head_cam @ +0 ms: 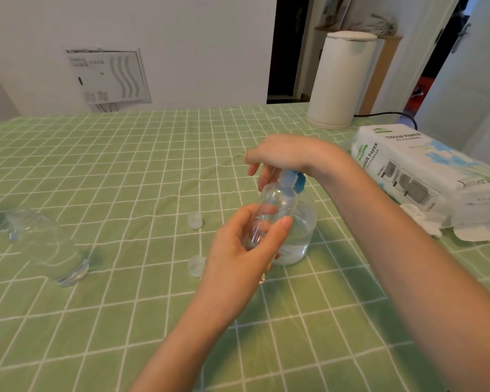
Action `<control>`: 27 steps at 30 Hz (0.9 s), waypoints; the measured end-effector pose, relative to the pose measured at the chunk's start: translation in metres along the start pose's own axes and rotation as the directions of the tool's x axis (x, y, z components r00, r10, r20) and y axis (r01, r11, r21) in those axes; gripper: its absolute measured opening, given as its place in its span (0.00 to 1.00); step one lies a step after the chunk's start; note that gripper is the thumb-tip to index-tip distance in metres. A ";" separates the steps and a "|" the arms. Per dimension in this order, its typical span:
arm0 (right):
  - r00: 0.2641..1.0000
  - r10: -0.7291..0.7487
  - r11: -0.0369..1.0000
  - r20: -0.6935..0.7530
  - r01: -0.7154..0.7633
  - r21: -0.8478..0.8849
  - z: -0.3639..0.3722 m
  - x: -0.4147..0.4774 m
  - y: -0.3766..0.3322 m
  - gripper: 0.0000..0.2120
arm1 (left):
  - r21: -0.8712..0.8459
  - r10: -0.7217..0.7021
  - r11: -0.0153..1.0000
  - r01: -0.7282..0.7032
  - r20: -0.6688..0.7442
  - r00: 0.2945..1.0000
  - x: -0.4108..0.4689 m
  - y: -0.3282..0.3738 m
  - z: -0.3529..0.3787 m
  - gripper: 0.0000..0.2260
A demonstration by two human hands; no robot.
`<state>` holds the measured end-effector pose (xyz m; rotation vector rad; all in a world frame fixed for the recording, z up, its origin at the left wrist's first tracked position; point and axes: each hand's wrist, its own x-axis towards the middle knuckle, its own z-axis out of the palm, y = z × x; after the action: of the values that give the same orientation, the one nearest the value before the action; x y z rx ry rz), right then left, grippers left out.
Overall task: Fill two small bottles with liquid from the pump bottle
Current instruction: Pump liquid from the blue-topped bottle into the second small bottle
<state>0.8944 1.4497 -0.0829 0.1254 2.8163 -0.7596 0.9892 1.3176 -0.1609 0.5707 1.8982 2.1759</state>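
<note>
At frame centre, the left hand (pixel 246 244) grips a small bottle (pixel 269 213) tilted under the blue pump head (pixel 292 179), which the right hand (pixel 283 157) covers with curled fingers, so liquid lands inside.

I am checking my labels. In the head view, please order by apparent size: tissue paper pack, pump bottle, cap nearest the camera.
1. tissue paper pack
2. pump bottle, partly hidden by hands
3. cap nearest the camera

Tissue paper pack (pixel 425 171), white kettle (pixel 340 80), green checked tablecloth (pixel 125 165).
</note>
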 end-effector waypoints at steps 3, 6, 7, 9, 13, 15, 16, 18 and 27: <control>1.000 0.004 1.000 0.000 -0.004 -0.031 -0.001 -0.001 -0.002 0.13 | -0.002 0.001 1.000 -0.001 0.001 1.000 0.000 0.000 -0.001 0.13; 1.000 -0.002 0.998 0.014 0.003 -0.061 -0.004 -0.004 -0.004 0.14 | 0.012 0.008 1.000 -0.008 0.002 1.000 0.000 0.001 0.000 0.14; 1.000 -0.004 0.998 0.016 0.005 -0.070 -0.007 -0.005 -0.005 0.14 | 0.017 0.014 1.000 -0.014 0.001 1.000 0.000 0.001 0.000 0.14; 1.000 -0.013 0.995 0.007 0.014 -0.098 -0.012 -0.005 -0.008 0.13 | 0.023 0.019 1.000 -0.019 -0.004 1.000 0.002 0.002 0.000 0.14; 1.000 -0.015 0.994 0.004 0.015 -0.106 -0.012 -0.004 -0.012 0.10 | 0.017 0.019 1.000 -0.019 -0.001 1.000 0.004 0.002 -0.001 0.13; 1.000 -0.016 0.997 -0.004 0.015 -0.080 -0.011 -0.003 -0.010 0.10 | 0.016 0.024 1.000 -0.024 -0.002 1.000 0.004 0.001 -0.001 0.13; 1.000 -0.015 0.998 -0.006 0.015 -0.063 -0.010 -0.003 -0.009 0.11 | 0.014 0.027 1.000 -0.027 -0.002 1.000 0.003 0.001 -0.001 0.13; 1.000 -0.012 0.999 -0.008 0.012 -0.035 -0.010 -0.003 -0.008 0.11 | 0.010 0.027 1.000 -0.027 -0.003 1.000 0.003 0.000 0.000 0.13; 1.000 0.011 1.000 -0.001 -0.011 0.013 -0.001 -0.003 -0.001 0.13 | 0.025 0.019 0.999 -0.019 -0.017 1.000 0.001 -0.002 0.000 0.14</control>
<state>0.8973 1.4489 -0.0809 0.1435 2.8093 -0.7760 0.9883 1.3184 -0.1624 0.5782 1.9397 2.1786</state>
